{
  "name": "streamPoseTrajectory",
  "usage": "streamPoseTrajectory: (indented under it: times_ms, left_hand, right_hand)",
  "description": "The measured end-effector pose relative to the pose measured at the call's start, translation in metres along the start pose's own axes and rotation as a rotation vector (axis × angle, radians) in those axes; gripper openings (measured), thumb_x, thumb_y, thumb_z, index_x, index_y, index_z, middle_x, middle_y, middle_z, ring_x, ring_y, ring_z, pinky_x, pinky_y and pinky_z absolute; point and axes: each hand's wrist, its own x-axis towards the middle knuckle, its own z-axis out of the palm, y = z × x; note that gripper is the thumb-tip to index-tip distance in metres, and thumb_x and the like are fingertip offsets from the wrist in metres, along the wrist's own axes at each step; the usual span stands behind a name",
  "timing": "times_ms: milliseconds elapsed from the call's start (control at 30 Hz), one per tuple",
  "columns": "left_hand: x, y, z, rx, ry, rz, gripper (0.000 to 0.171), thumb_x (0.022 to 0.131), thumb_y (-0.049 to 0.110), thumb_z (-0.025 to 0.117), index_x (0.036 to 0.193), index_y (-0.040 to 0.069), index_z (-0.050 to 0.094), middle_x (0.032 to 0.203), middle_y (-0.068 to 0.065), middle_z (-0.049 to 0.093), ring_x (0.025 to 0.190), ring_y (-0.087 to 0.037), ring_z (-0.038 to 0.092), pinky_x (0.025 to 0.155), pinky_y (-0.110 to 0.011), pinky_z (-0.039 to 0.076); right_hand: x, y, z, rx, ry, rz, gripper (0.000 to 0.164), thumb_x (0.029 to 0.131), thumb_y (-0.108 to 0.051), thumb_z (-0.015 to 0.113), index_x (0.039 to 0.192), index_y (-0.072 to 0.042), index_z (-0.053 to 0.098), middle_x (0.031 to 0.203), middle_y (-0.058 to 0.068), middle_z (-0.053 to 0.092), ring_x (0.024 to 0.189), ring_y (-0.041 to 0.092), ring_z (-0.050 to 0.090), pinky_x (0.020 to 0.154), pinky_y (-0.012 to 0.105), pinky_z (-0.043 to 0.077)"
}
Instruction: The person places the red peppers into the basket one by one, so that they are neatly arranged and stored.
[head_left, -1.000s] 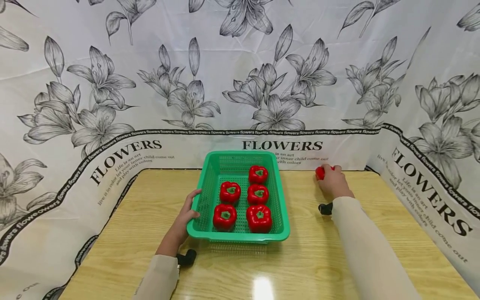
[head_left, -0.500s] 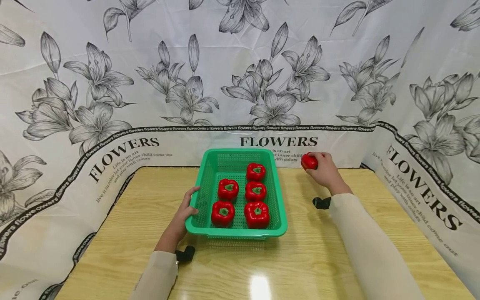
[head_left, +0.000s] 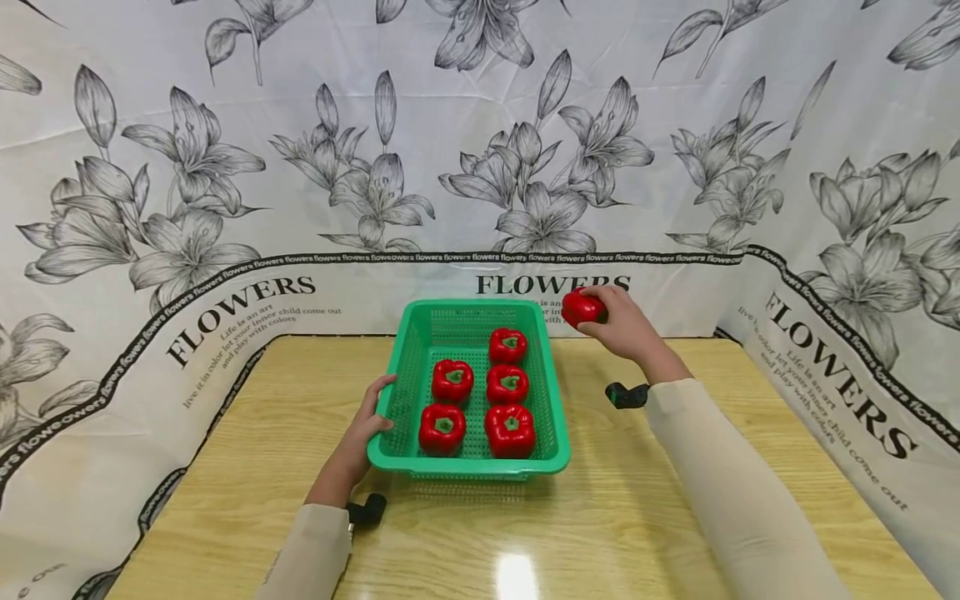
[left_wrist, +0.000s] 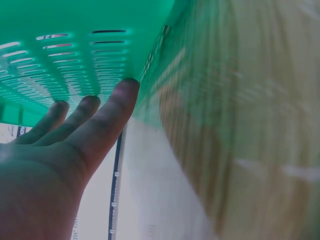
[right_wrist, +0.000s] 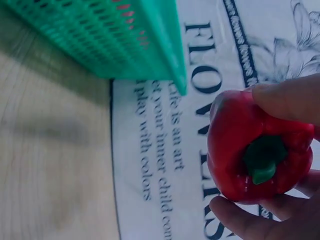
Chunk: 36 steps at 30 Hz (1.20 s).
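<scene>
A green perforated plastic basket (head_left: 469,468) stands on the table with several red bell peppers (head_left: 511,432) inside, stems facing up. My left hand (head_left: 362,433) holds its left side. Its thumb is at the rim, and in the left wrist view the fingers (left_wrist: 107,120) reach along the slotted outer wall. Off the basket's far right corner, my right hand (head_left: 624,327) grips another red bell pepper (head_left: 582,309), raised above the table. Close up in the right wrist view, the thumb (right_wrist: 287,100) lies across that pepper's top, fingers beneath, green stem showing.
The wood-grain table (head_left: 292,408) carries the basket. White cloth (head_left: 360,308) printed with black flowers and lettering hangs behind and along both sides. A black wrist camera (head_left: 626,395) sits by the right cuff, another wrist camera (head_left: 367,510) by the left.
My right hand has lifted the bell pepper from the table's far right and carried it left, close to the basket. The left hand keeps its place on the basket.
</scene>
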Motion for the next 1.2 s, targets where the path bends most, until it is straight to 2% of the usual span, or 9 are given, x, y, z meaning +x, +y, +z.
streamPoseTrajectory:
  times_ms: [267, 467, 900, 1033, 1200]
  left_hand:
    - [0.004, 0.003, -0.002, 0.0, -0.001, 0.0, 0.079, 0.077, 0.006, 0.038, 0.152, 0.025, 0.019, 0.157, -0.017, 0.014, 0.13, -0.04, 0.033, 0.087, -0.035, 0.042]
    - [0.006, 0.004, -0.002, 0.003, 0.005, -0.004, 0.078, 0.077, 0.005, 0.038, 0.151, 0.025, 0.02, 0.156, -0.017, 0.016, 0.128, -0.04, 0.034, 0.086, -0.035, 0.043]
    - [0.01, 0.008, -0.001, -0.009, 0.003, -0.008, 0.079, 0.077, 0.005, 0.037, 0.152, 0.024, 0.019, 0.155, -0.018, 0.016, 0.129, -0.039, 0.033, 0.087, -0.035, 0.042]
    - [0.013, 0.01, -0.002, -0.014, 0.004, -0.011, 0.079, 0.077, 0.005, 0.038, 0.152, 0.024, 0.02, 0.155, -0.018, 0.017, 0.128, -0.038, 0.034, 0.087, -0.035, 0.042]
    - [0.016, 0.012, -0.002, -0.028, -0.002, -0.008, 0.08, 0.077, 0.005, 0.038, 0.152, 0.023, 0.019, 0.154, -0.019, 0.02, 0.127, -0.039, 0.036, 0.086, -0.035, 0.043]
  right_hand:
    - [0.011, -0.034, -0.004, 0.016, -0.028, -0.099, 0.054, 0.089, -0.022, 0.067, 0.138, -0.011, 0.048, 0.145, 0.018, 0.04, 0.124, 0.04, 0.045, 0.096, 0.056, 0.044]
    - [0.019, -0.053, -0.004, 0.021, -0.076, -0.117, 0.054, 0.088, -0.023, 0.067, 0.138, -0.015, 0.048, 0.146, 0.015, 0.039, 0.122, 0.037, 0.047, 0.095, 0.054, 0.045]
    - [0.043, -0.079, 0.001, -0.058, -0.162, -0.177, 0.052, 0.087, -0.027, 0.068, 0.136, -0.02, 0.053, 0.146, 0.015, 0.039, 0.121, 0.037, 0.047, 0.092, 0.053, 0.046]
    - [0.05, -0.087, 0.003, -0.069, -0.191, -0.178, 0.054, 0.086, -0.028, 0.069, 0.137, -0.022, 0.054, 0.147, 0.014, 0.039, 0.121, 0.038, 0.047, 0.09, 0.052, 0.047]
    - [0.058, -0.092, 0.008, -0.053, -0.223, -0.189, 0.054, 0.086, -0.024, 0.068, 0.137, -0.02, 0.053, 0.148, 0.014, 0.037, 0.121, 0.037, 0.048, 0.09, 0.05, 0.048]
